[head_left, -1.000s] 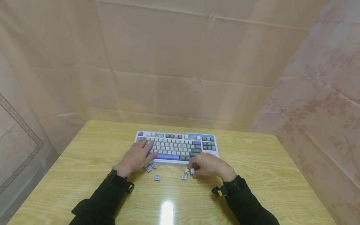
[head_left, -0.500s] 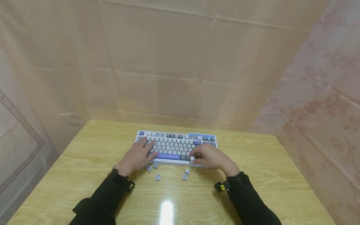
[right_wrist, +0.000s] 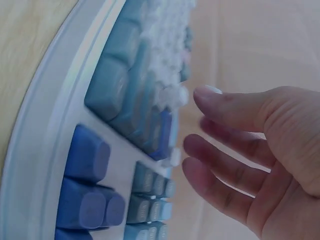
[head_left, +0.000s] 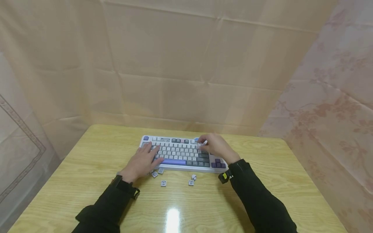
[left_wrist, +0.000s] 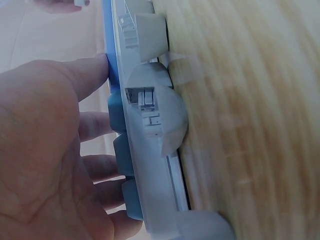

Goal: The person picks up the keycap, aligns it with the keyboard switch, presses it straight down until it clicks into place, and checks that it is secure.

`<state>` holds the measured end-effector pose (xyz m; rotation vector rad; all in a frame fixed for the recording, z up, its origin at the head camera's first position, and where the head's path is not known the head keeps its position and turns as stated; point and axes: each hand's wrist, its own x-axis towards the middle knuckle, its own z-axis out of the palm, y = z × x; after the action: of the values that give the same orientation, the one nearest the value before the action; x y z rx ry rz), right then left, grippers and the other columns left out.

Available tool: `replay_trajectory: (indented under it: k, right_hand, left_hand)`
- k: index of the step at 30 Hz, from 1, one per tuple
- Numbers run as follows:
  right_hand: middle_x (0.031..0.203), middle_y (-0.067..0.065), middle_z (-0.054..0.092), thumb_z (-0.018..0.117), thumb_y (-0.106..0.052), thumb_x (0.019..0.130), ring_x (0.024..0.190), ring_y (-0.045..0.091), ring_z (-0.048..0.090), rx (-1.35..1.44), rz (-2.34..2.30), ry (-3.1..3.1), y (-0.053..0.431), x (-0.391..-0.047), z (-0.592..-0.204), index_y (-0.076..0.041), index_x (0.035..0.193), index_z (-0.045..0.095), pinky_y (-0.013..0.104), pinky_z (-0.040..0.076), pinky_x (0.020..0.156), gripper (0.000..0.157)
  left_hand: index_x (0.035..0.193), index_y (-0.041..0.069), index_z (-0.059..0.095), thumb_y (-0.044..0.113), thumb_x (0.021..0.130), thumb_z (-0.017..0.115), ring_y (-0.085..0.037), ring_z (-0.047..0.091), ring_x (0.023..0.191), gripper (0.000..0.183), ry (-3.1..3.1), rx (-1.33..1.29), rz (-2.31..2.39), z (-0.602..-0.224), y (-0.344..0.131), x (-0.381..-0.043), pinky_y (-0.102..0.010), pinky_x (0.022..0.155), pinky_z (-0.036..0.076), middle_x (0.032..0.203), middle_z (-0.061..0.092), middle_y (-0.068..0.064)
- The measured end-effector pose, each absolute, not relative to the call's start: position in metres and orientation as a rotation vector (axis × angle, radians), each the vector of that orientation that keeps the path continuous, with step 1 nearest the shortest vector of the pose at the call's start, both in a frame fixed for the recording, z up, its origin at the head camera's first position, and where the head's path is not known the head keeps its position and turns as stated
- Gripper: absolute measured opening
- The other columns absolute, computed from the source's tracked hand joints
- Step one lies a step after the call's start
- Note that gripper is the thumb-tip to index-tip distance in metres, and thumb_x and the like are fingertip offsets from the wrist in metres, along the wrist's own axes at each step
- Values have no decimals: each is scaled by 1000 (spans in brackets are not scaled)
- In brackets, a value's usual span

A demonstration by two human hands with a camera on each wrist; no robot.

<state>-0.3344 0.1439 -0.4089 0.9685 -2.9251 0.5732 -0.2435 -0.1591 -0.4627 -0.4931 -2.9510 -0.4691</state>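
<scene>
A compact keyboard (head_left: 176, 152) with white, grey and purple keys lies on the wooden table. My left hand (head_left: 140, 163) rests over its left end with fingers spread across the keys and thumb by the purple space bar (head_left: 174, 161). Above the upper right keys, my right hand (head_left: 216, 145) pinches a small white keycap (left_wrist: 80, 2) between thumb and fingertips. The left wrist view shows upturned loose keycaps (left_wrist: 155, 120) close along the keyboard's front edge, their stem sides visible. Dark purple arrow keys (head_left: 218, 163) show at the right end.
In front of the keyboard lie several loose keycaps, including one at the middle left (head_left: 163, 183) and a pair of keycaps (head_left: 191, 183) toward the right. The wooden table (head_left: 262, 187) extends around them. A beige cloth (head_left: 186, 81) hangs behind.
My right hand has picked up a keycap from the table and carried it up and away across the keyboard to its upper right keys. My left hand stays in place.
</scene>
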Motion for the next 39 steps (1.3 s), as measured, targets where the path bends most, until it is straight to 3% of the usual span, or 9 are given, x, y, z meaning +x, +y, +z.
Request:
replay_trajectory:
  k: [11,31,39]
  right_hand:
    - [100,3,71,72,-13,80,95,18,64,849,479,-2957,131,-366,-421,-10,105,73,33,50,82,25]
    - [99,0,72,75,-11,79,98,17,63,777,425,-3026,126,-374,-424,-12,99,76,34,49,86,20]
    - [87,-1,71,77,-13,76,83,13,64,727,528,-3066,125,-377,-419,-12,92,77,31,52,77,16]
  left_hand:
    - [144,4,38,50,96,43,-40,19,138,67,-2970,-481,-474,-465,-159,-247,-56,108,17,150,27,-26]
    - [143,4,40,50,96,42,-41,22,137,65,-2951,-495,-479,-465,-156,-248,-56,108,18,148,29,-28]
    - [143,3,40,49,96,43,-42,21,137,65,-2954,-492,-479,-464,-155,-248,-57,108,18,149,28,-28]
